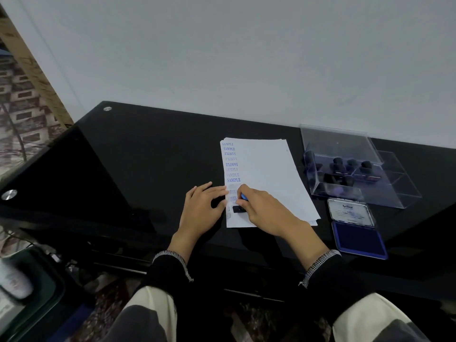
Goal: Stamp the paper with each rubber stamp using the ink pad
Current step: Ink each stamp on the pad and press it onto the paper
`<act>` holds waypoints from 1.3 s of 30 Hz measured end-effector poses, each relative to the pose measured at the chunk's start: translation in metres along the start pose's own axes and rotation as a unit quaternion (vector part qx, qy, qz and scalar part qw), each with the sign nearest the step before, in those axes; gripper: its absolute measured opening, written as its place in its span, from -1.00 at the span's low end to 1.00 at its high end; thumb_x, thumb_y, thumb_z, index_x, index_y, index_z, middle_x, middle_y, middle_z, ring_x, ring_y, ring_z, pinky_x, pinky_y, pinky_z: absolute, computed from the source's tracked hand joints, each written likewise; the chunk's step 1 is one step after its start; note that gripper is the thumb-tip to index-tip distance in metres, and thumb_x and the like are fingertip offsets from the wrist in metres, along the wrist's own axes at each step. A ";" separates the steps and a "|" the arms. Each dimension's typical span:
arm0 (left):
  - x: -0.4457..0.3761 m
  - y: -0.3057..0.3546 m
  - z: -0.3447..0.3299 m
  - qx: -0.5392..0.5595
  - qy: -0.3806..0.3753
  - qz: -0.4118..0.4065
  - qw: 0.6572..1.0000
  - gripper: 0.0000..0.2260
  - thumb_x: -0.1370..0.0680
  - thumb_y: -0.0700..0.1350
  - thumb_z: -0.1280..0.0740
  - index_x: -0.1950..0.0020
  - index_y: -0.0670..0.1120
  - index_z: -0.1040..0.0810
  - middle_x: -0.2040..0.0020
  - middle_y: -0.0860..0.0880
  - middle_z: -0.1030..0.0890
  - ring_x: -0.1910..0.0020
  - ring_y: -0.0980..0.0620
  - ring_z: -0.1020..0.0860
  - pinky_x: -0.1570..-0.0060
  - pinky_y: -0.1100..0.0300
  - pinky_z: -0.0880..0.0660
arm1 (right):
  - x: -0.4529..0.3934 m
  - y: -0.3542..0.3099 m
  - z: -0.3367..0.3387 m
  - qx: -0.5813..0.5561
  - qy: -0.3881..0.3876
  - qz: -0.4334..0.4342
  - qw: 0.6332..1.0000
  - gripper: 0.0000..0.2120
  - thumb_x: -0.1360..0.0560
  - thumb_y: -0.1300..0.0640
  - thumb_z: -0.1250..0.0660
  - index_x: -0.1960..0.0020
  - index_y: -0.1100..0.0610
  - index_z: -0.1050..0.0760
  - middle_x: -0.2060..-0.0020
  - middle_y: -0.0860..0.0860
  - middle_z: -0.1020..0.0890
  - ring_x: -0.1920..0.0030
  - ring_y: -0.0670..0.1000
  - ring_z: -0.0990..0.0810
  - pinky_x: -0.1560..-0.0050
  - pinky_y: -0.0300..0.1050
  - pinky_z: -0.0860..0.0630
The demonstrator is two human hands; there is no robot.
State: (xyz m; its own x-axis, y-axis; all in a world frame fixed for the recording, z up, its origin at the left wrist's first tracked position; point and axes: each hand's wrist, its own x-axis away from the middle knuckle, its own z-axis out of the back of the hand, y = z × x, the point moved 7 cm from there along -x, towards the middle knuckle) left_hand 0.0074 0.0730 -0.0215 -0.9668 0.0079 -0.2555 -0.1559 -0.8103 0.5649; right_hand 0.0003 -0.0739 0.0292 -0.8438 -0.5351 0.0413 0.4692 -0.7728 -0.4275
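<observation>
- Right hand (265,208) grips a rubber stamp (240,207) pressed on the paper (269,174).
- Left hand (203,206) lies flat, fingertips on the paper's left edge.
- Open ink pad (357,236) lies right of the paper.

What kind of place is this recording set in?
Probably a home desk corner: a glossy black glass table against a plain white wall, with patterned carpet beside it.

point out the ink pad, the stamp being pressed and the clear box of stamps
ink pad (358,238): head view, on its blue inked surface.
stamp (239,209): head view, on its black base below the right hand's fingers.
clear box (394,196): head view, on its front wall.
</observation>
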 end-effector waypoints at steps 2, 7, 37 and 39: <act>0.000 0.000 0.000 0.000 -0.001 0.000 1.000 -0.72 -0.58 0.08 -0.27 -0.28 0.14 -0.56 -0.32 0.25 -0.50 -0.45 0.19 -0.25 -0.45 0.12 0.01 | 0.000 -0.001 -0.001 0.009 0.001 0.001 1.000 -0.85 -0.65 0.01 -0.08 -0.03 0.08 -0.30 0.11 0.03 -0.54 0.24 0.03 -0.46 0.23 -0.06 -0.44; 0.000 0.000 0.000 0.002 -0.001 -0.003 1.000 -0.68 -0.55 0.16 -0.29 -0.28 0.14 -0.55 -0.33 0.25 -0.49 -0.46 0.19 -0.24 -0.45 0.11 0.01 | 0.000 -0.001 -0.004 0.025 0.008 0.002 1.000 -0.85 -0.65 -0.01 -0.08 -0.04 0.08 -0.29 0.11 0.02 -0.54 0.23 0.03 -0.46 0.20 -0.07 -0.47; 0.001 0.002 -0.001 -0.013 -0.005 -0.016 1.000 -0.50 -0.45 0.36 -0.23 -0.28 0.15 -0.54 -0.33 0.27 -0.48 -0.45 0.21 -0.25 -0.46 0.09 0.00 | 0.001 -0.006 -0.010 0.105 0.035 0.004 0.994 -0.94 -0.62 0.12 -0.08 -0.08 0.08 -0.26 0.19 -0.09 -0.37 0.27 -0.01 -0.32 0.16 -0.11 -0.25; 0.001 0.002 -0.001 -0.014 -0.007 -0.014 1.000 -0.48 -0.44 0.38 -0.19 -0.28 0.15 -0.54 -0.33 0.27 -0.47 -0.45 0.22 -0.24 -0.46 0.11 0.01 | 0.002 -0.008 -0.009 0.093 0.039 0.002 0.995 -0.95 -0.64 0.10 -0.07 -0.05 0.08 -0.24 0.24 -0.10 -0.33 0.33 -0.03 -0.29 0.21 -0.15 -0.22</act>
State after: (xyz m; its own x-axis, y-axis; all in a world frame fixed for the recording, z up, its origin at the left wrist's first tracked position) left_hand 0.0061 0.0712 -0.0213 -0.9649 0.0381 -0.2598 -0.1768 -0.8258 0.5355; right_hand -0.0070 -0.0662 0.0248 -0.8563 -0.5155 -0.0323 0.5061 -0.8248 -0.2522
